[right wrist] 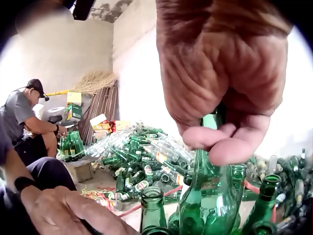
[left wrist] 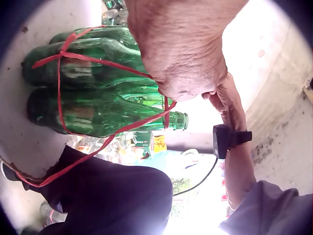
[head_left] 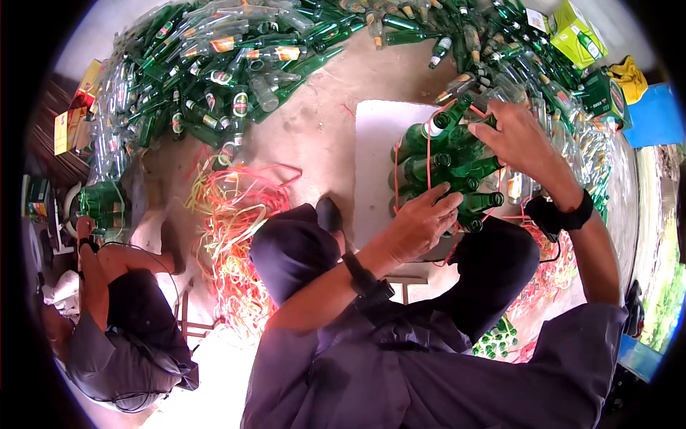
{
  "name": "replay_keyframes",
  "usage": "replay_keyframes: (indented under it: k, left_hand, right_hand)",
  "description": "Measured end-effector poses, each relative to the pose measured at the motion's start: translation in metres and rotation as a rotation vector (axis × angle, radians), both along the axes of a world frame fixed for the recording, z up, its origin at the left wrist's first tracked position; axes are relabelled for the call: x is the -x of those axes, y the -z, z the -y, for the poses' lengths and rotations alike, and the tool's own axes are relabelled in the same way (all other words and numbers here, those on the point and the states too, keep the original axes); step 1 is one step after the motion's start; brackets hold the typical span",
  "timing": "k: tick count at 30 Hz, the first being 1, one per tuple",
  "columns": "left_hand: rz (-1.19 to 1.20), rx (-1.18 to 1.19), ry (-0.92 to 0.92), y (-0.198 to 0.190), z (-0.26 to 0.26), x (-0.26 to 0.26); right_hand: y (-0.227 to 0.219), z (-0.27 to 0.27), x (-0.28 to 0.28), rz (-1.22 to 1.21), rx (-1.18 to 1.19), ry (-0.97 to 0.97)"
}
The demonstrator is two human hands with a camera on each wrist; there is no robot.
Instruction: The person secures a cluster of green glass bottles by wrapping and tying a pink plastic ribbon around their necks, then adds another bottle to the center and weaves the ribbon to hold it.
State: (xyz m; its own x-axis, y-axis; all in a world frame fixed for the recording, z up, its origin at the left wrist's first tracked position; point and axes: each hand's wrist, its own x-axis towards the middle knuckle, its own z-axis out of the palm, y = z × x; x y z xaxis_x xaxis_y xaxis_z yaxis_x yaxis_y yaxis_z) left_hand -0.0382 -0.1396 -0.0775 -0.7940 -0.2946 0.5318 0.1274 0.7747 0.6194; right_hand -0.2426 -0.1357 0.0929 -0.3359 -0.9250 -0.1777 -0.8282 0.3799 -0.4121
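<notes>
A bundle of green glass bottles (head_left: 414,168) stands on a pale board, with red plastic strapping (left wrist: 105,62) around it and crossing its side. My right hand (head_left: 525,139) is at the bundle's far side, its fingers curled round the neck of a green bottle (right wrist: 208,196). At the near side my left hand (head_left: 421,225) rests against the bottle necks, fingers extended over them. A loose length of red strap (left wrist: 93,154) loops below the bundle, near my knee. The left palm's underside is hidden.
The pale board (head_left: 375,136) lies between my knees. Loose bottles (head_left: 229,79) are heaped along the wall. Tangled red and yellow strapping (head_left: 236,236) covers the floor at left. Another person (head_left: 121,322) sits at left with a bottle bundle (head_left: 103,207). Cartons (head_left: 579,36) stand at back right.
</notes>
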Motion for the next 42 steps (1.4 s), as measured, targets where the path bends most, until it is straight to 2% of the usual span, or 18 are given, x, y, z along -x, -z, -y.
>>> replay_keyframes:
  k: [5, 8, 9, 10, 12, 14, 17, 20, 22, 27, 30, 32, 35, 36, 38, 39, 40, 42]
  left_hand:
    - [0.006, 0.059, -0.015, -0.003, -0.002, 0.0]
    - [0.037, 0.087, -0.011, -0.007, -0.001, -0.003]
    - [0.038, 0.09, -0.016, -0.006, -0.001, -0.005]
    - [0.043, 0.088, -0.01, -0.005, -0.002, -0.005]
    - [0.057, 0.085, -0.007, -0.004, 0.0, -0.005]
    - [0.051, 0.097, -0.011, -0.003, 0.002, -0.004]
    - [0.069, 0.081, 0.001, -0.006, 0.003, -0.004]
    - [0.059, 0.09, -0.012, -0.007, 0.002, -0.004]
    - [0.052, 0.057, -0.003, -0.002, -0.002, -0.004]
    - [-0.002, 0.09, -0.011, -0.001, 0.0, 0.0]
    - [0.017, 0.117, -0.01, -0.003, -0.001, -0.003]
    - [0.02, 0.108, -0.017, 0.0, -0.002, -0.001]
    - [-0.003, 0.145, -0.033, 0.003, -0.003, 0.0]
    - [-0.002, 0.152, -0.033, 0.002, -0.003, -0.001]
    - [-0.011, 0.113, -0.032, 0.0, -0.003, -0.002]
    - [-0.008, 0.117, -0.032, -0.001, -0.004, -0.002]
    - [0.0, 0.132, -0.046, 0.0, -0.004, -0.001]
    - [0.013, 0.155, -0.055, 0.001, -0.005, -0.001]
  right_hand:
    - [0.011, -0.003, 0.009, -0.22, 0.111, -0.149]
    - [0.038, -0.012, 0.01, -0.232, 0.111, -0.121]
    - [0.058, -0.017, 0.016, -0.273, 0.053, -0.184]
    - [0.071, -0.018, 0.017, -0.272, 0.058, -0.187]
    - [0.09, -0.018, 0.014, -0.29, -0.11, -0.17]
    - [0.096, -0.016, 0.015, -0.241, -0.099, -0.168]
    - [0.109, -0.016, 0.021, -0.357, 0.021, -0.232]
    - [0.103, -0.011, 0.021, -0.273, -0.001, -0.252]
    - [0.095, -0.007, 0.015, -0.292, -0.123, -0.248]
    - [0.101, -0.013, 0.017, -0.304, -0.062, -0.195]
    - [0.1, -0.017, 0.02, -0.187, -0.091, -0.193]
    - [0.099, -0.023, 0.021, -0.209, -0.094, -0.163]
    - [0.076, -0.037, 0.019, -0.212, 0.344, -0.18]
    - [0.065, -0.042, 0.015, -0.212, 0.351, -0.179]
    - [0.042, -0.061, -0.003, -0.024, 0.523, 0.039]
    - [0.037, -0.072, -0.016, 0.035, 0.555, 0.134]
    - [0.04, -0.086, -0.028, 0.04, 0.558, 0.136]
    - [0.053, -0.113, -0.05, 0.255, 0.469, 0.21]
